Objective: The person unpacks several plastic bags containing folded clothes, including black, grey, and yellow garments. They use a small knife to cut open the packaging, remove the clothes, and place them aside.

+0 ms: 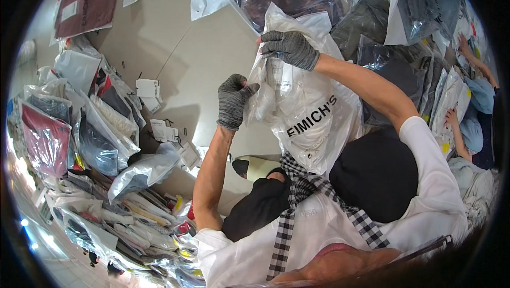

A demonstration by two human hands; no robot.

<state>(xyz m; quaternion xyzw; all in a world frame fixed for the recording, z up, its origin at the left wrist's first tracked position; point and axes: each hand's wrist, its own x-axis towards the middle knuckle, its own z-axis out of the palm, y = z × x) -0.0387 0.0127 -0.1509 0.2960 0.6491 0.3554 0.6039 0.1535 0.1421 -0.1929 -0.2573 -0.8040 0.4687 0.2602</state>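
Note:
A clear plastic garment bag (319, 97) with black lettering and a pale folded garment inside lies tilted against my lap. My left hand (236, 99), in a grey knit glove, is closed on the bag's left edge, where the plastic bunches up. Higher up, my right hand (291, 49) in a matching glove pinches the bag near its upper end, with its fingers bent over the plastic. A white label (281, 75) shows through the film just below the right hand.
Piles of bagged garments (98, 144) stand along the left. Several white hang tags (149, 89) lie on the floor. More bagged clothes (393, 70) are heaped at the far right, where another person's hands (451, 119) touch a bag.

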